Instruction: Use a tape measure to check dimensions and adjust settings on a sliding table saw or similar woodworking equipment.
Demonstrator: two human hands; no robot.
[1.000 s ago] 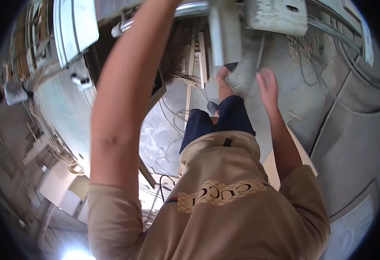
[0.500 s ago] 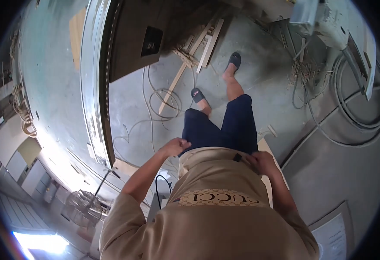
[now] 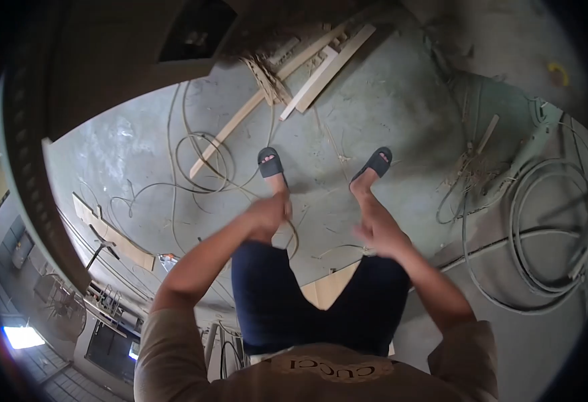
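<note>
My left hand (image 3: 268,213) hangs over my left shin, just past the knee of my dark blue shorts (image 3: 267,295). Its fingers are blurred and partly turned away, and no object shows in it. Above my right shin, my right hand (image 3: 382,234) has its fingers loosely apart and somewhat smeared, with nothing held. Both feet rest on the floor in dark slide sandals, the left sandal (image 3: 270,162) and the right sandal (image 3: 379,161).
Ahead lie wooden strips (image 3: 334,67) and a frayed bundle (image 3: 267,79). A thin cable (image 3: 173,167) loops at left beneath a dark machine body (image 3: 106,74). At right sit a thick coiled hose (image 3: 518,234) and scraps (image 3: 471,164). A pale board (image 3: 331,285) shows between my knees.
Both hands have left my waist and moved forward over my shins. My knees are now more bent and spread, my feet are level, and the view has tipped and shifted.
</note>
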